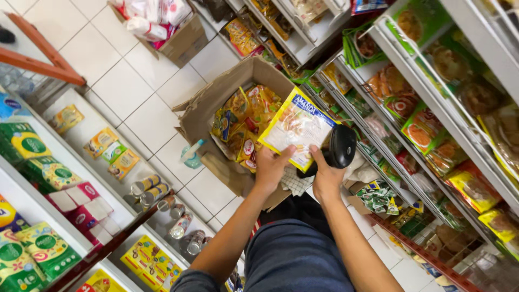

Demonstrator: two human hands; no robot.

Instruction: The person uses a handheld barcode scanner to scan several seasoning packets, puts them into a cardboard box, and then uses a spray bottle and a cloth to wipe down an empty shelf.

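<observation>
Above the open cardboard box point(205, 111) I see one yellow packet point(296, 127), flat and tilted, held over it. My left hand point(270, 167) pinches its lower edge, thumb on top. My right hand point(326, 181) touches the packet's lower right corner with the fingertips and is wrapped around one black handheld scanner point(339, 147). Inside the box lie many more yellow and orange packets point(246, 121), too jumbled to count. Two hands, one box, one scanner. Floor point(130, 81): white square tiles. Wire shelves point(432, 108) of packets run on the right; white shelves point(81, 135) with boxes and cans stand on the left.
</observation>
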